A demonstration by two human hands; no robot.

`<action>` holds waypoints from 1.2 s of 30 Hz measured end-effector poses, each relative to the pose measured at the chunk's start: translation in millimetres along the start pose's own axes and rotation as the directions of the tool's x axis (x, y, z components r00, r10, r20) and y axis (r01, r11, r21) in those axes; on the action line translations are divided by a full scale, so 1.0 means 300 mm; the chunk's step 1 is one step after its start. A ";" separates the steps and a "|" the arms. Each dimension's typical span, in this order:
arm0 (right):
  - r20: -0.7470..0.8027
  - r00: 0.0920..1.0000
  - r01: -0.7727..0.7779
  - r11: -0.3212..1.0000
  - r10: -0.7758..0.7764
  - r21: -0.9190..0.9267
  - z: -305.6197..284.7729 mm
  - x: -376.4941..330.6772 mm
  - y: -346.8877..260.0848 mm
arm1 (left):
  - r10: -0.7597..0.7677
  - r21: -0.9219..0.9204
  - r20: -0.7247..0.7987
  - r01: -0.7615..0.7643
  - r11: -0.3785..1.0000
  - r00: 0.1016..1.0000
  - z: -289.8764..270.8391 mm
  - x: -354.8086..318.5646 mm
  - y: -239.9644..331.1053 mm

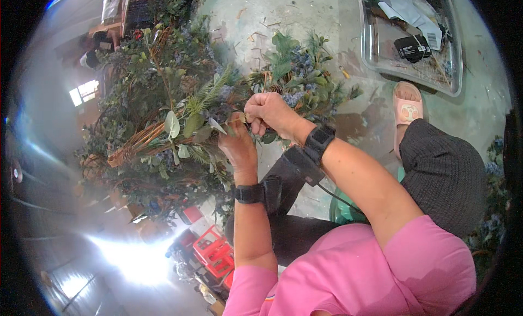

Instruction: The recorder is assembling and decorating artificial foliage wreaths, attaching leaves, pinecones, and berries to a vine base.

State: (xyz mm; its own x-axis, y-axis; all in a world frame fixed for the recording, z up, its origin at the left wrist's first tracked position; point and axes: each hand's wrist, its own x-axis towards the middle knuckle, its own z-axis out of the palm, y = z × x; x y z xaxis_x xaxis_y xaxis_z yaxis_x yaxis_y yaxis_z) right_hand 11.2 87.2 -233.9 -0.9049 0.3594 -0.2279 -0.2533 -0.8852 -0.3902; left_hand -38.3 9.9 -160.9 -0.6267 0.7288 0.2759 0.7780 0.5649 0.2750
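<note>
Both of my hands meet at a wreath of brown twigs, green leaves, pine sprigs and small blue flowers. My left hand is closed at its leafy edge, gripping the foliage with bent fingers. Close beside it, my right hand is curled into a pinch, its fingertips nearly touching the left ones. Whatever sits between the right fingertips is too small and covered to make out. Just beyond the right hand spreads a leafy part with blue flowers and a pine cone.
A clear plastic bin with packets, papers and scraps stands on the floor at the far right, near my pink sandal. Red plastic stools are at the lower left. More greenery lies at the right edge. Bits of twig litter the floor.
</note>
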 end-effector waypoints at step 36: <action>0.118 0.993 0.053 0.948 -0.017 -0.314 -0.025 0.005 -0.038 | 0.223 0.292 0.369 -0.341 0.894 0.902 -0.051 0.050 -0.047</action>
State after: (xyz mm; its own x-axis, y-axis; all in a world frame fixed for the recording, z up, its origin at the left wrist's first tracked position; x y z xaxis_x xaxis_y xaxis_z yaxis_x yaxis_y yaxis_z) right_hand 15.3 100.2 -236.6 -0.9346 0.3368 -0.1143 -0.1809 -0.7269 -0.6625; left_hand -59.4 7.0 -146.4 -0.3752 0.9265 -0.0292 0.9218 0.3696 -0.1169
